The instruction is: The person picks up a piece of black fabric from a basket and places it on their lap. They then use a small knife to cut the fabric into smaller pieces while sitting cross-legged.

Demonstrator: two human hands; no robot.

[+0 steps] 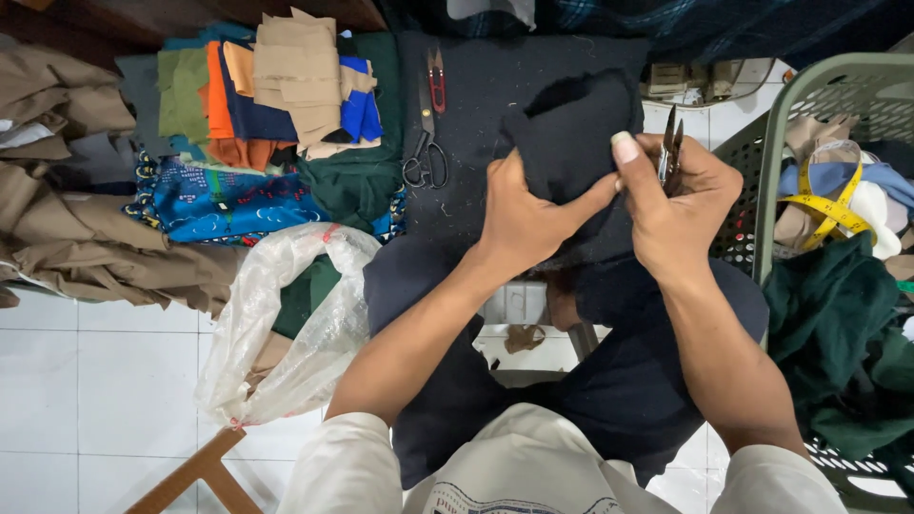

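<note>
- Dark navy cloth piece [571, 143] is held up in front of the person, above the lap, and its lower part hangs down between the two hands; lifted like this, its edge is turned to the eyes.
- Left hand [519, 224] closes on the cloth from the left side, with the thumb stretched to the right over the fabric, so it seems to keep the cloth tight.
- Right hand [681, 205] pinches the right edge of the same cloth with thumb and forefinger pressed together, and it also keeps small metal thread snips [669, 152] against the palm, blades pointing up.
- The cloth therefore lies between both grips, touching both.
- Black-handled tailor scissors [426, 143] and red-handled snips [438, 81] lie on a dark work surface [514, 67], just left of the hands.
- Stack of folded fabric pieces in beige, orange, green and blue [276, 90] is further left, and a clear plastic bag [276, 324] is below it.
- Grey-green plastic basket [776, 152] with a yellow measuring tape [828, 205] stands at the right.
</note>
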